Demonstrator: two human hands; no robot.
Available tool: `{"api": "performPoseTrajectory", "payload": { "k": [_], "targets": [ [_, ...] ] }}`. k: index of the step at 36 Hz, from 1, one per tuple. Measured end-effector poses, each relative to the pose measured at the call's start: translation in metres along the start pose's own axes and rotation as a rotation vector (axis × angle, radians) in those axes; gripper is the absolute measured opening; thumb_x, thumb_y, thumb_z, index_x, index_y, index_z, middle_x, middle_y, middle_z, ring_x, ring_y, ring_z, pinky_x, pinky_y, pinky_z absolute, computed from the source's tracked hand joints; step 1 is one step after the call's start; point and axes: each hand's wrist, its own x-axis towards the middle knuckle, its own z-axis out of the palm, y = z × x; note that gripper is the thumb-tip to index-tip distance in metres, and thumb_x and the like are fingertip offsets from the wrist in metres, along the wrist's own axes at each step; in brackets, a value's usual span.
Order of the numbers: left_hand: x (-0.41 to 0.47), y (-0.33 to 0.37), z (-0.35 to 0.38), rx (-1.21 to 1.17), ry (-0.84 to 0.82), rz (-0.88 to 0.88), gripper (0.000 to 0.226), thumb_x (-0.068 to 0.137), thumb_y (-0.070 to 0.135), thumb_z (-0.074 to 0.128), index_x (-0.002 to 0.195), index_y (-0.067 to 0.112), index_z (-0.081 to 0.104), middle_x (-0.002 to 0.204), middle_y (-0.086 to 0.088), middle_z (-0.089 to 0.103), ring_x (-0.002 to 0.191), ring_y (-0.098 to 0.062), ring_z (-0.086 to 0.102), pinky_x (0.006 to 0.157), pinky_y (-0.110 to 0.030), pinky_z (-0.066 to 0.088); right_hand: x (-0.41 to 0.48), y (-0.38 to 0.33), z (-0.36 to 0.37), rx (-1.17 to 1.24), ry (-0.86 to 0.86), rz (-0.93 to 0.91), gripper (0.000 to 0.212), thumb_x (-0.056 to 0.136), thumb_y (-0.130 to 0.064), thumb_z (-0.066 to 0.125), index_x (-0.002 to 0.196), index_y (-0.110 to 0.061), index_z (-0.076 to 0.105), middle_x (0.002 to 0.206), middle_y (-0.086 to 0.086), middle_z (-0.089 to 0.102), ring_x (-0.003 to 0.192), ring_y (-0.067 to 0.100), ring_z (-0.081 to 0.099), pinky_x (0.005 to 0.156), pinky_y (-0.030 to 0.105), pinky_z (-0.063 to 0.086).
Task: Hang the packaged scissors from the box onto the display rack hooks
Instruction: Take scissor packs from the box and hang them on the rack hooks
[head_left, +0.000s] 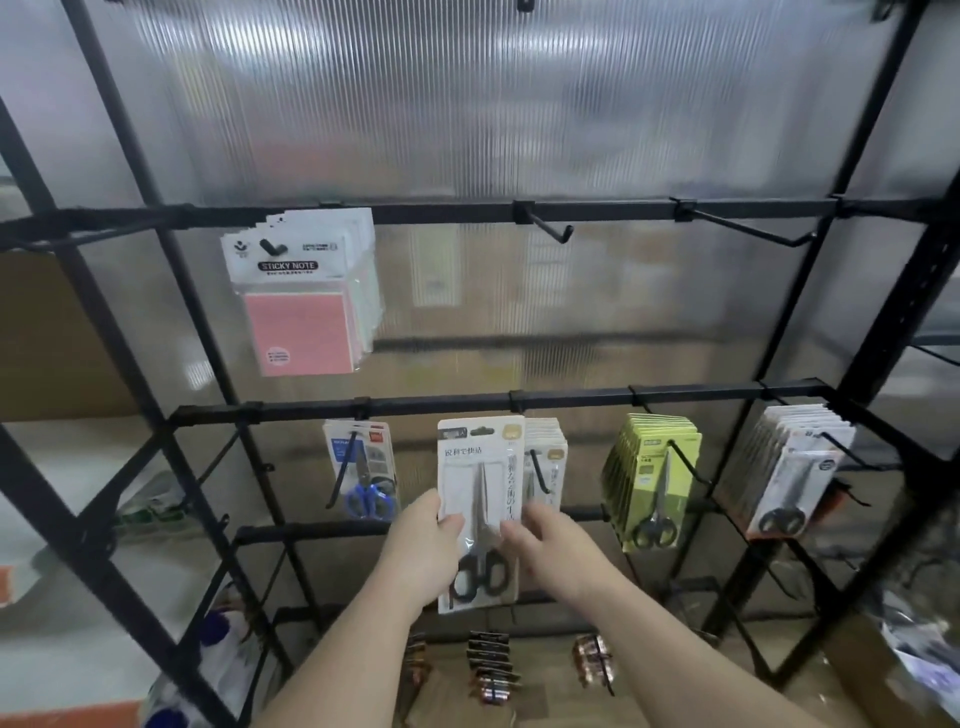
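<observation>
A white packaged pair of black-handled scissors (480, 483) is held upright in front of the lower rail of the black display rack (571, 400). My left hand (423, 545) grips its left edge, thumb on the front. My right hand (545, 540) touches its right edge with its fingertips. Just behind and to the right, a stack of the same white packs (548, 447) hangs on a black hook (540, 475). The held pack's top hole sits left of that hook's tip.
On the lower rail hang blue-handled scissors (366, 478), green-carded scissors (652, 478) and grey-carded scissors (795, 473). Sticky note packs (304, 296) hang on the upper rail beside two bare hooks (553, 231). More packaged goods (491, 670) hang lower down.
</observation>
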Motion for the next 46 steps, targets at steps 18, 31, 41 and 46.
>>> {"api": "performPoseTrajectory", "payload": {
  "k": [18,31,41,46],
  "targets": [
    [-0.032,0.014,0.017,0.269,-0.083,0.036,0.025,0.104,0.032,0.049,0.127,0.026,0.055,0.099,0.013,0.058,0.087,-0.004,0.057,0.07,-0.024,0.045,-0.036,0.019,-0.027,-0.057,0.107,0.099,0.013,0.099,-0.031,0.056,0.105,-0.02,0.06,0.099,-0.01,0.066,0.092,0.004,0.061,0.07,0.018,0.047],
    [-0.035,0.012,0.018,0.891,-0.044,0.119,0.042,0.105,0.036,0.045,0.144,0.023,0.039,0.143,-0.004,0.05,0.133,-0.026,0.046,0.11,-0.041,0.04,-0.042,0.038,-0.027,-0.12,0.101,0.21,0.031,0.1,-0.031,0.055,0.074,-0.022,0.041,0.075,-0.008,0.048,0.065,0.004,0.045,0.052,0.019,0.032],
    [-0.028,-0.001,0.017,0.892,-0.044,0.087,0.047,0.105,0.038,0.044,0.149,0.024,0.035,0.147,-0.003,0.048,0.136,-0.024,0.044,0.113,-0.041,0.039,-0.03,0.041,-0.022,-0.109,0.102,0.225,0.033,0.1,-0.028,0.054,0.072,-0.02,0.037,0.073,-0.006,0.046,0.063,0.007,0.041,0.052,0.021,0.032],
    [-0.023,-0.01,0.013,0.917,-0.055,0.083,0.047,0.105,0.038,0.043,0.15,0.024,0.034,0.148,-0.003,0.046,0.136,-0.024,0.044,0.113,-0.04,0.037,-0.018,0.043,-0.018,-0.089,0.095,0.242,0.028,0.102,-0.029,0.051,0.077,-0.019,0.042,0.076,-0.005,0.05,0.065,0.008,0.045,0.052,0.021,0.033]
  ]
}}
